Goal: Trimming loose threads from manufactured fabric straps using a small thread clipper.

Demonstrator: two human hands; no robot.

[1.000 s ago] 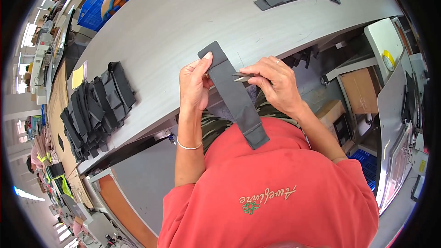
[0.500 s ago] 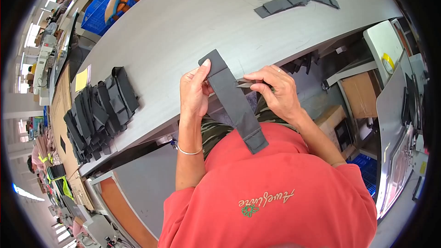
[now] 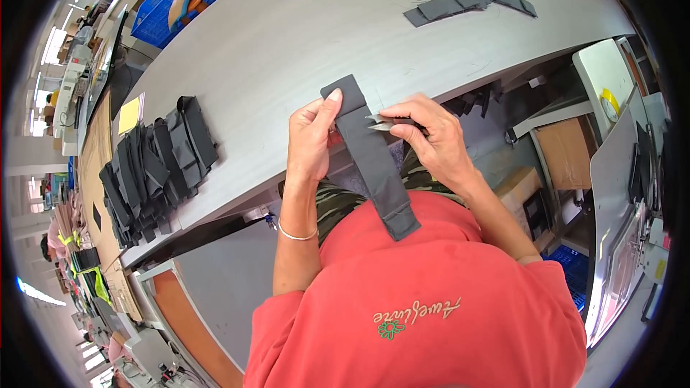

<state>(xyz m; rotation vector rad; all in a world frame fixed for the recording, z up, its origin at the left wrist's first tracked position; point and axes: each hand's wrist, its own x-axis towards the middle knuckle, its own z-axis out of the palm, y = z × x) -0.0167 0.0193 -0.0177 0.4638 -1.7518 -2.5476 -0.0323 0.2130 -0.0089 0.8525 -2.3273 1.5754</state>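
Hands: left hand [image 3: 310,136] pinches dark fabric strip [image 3: 370,154]; right hand [image 3: 431,136] grips metal snips [image 3: 379,123] at its edge.
Around: stacked black pieces [image 3: 154,165] on grey bench [image 3: 287,36].

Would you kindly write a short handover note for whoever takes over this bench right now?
Left hand: holds the dark fabric strip near its top end, thumb on it.
Right hand: holds small metal snips, tips at the strip's right edge.
The strip hangs down over the red shirt.
Stack of dark strips on the grey table, left; a few more pieces at the far right.
Done or left: cannot tell which pile is trimmed.
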